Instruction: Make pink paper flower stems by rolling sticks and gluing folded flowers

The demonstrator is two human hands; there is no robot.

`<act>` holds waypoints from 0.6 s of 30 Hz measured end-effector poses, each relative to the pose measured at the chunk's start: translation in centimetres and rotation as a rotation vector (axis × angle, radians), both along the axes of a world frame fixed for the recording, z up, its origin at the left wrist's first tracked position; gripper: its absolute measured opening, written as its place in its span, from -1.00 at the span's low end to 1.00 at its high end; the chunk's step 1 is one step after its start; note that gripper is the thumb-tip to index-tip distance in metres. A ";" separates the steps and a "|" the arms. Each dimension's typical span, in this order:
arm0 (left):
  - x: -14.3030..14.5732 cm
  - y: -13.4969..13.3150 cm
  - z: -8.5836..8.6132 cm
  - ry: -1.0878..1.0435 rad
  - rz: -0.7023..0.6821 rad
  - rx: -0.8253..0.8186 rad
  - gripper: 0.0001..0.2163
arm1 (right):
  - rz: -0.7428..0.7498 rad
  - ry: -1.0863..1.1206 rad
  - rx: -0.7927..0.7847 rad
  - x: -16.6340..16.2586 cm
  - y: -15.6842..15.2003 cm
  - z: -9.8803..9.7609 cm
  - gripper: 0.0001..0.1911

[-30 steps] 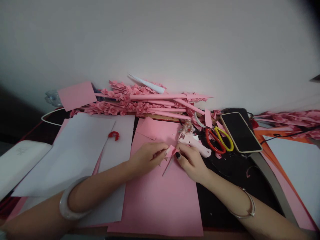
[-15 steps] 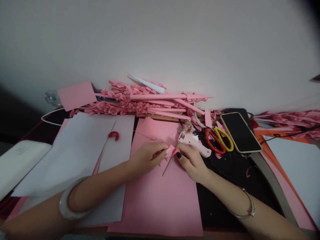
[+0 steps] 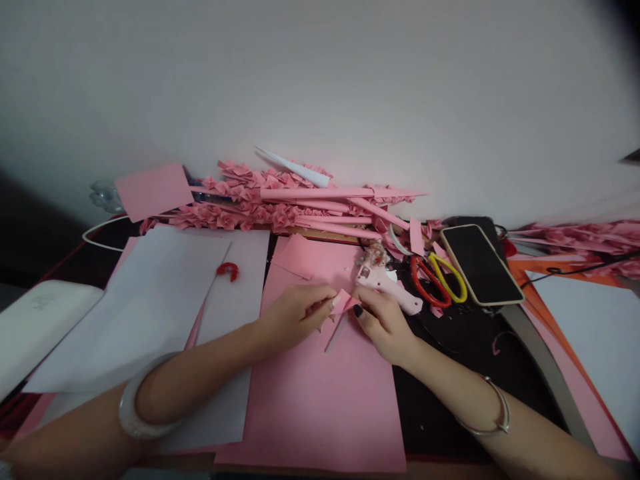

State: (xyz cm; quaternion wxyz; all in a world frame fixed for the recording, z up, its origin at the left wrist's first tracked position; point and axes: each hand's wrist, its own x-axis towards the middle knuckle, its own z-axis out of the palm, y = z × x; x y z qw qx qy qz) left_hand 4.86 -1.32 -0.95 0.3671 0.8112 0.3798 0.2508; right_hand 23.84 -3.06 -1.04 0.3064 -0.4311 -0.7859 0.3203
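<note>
Between my two hands is a small folded piece of pink paper (image 3: 342, 301). My left hand (image 3: 303, 313) pinches its left side, and my right hand (image 3: 383, 320) grips its right side with thumb and fingers. A thin grey stick (image 3: 336, 333) slants down below the paper; whether it touches my fingers I cannot tell. Under both hands lies a large pink sheet (image 3: 325, 407). Just beyond my right hand rests a pink glue gun (image 3: 390, 287) with a crusted nozzle.
Red-and-yellow-handled scissors (image 3: 453, 277) and a phone (image 3: 483, 263) lie to the right. Pink paper flowers (image 3: 240, 213) and rolled paper tubes (image 3: 320, 194) line the wall. White sheets (image 3: 135, 300) with a red-handled tool (image 3: 227, 271) are on the left. Orange and white paper (image 3: 590, 333) sits far right.
Almost nothing has moved. The folded pink paper is tilted slightly differently between my fingertips, while both hands stay in the same place.
</note>
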 end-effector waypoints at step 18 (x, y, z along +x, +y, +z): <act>0.0 0.0 0.3 0.014 -0.013 -0.001 -0.77 | -0.055 -0.080 0.009 -0.3 0.0 0.1 -0.83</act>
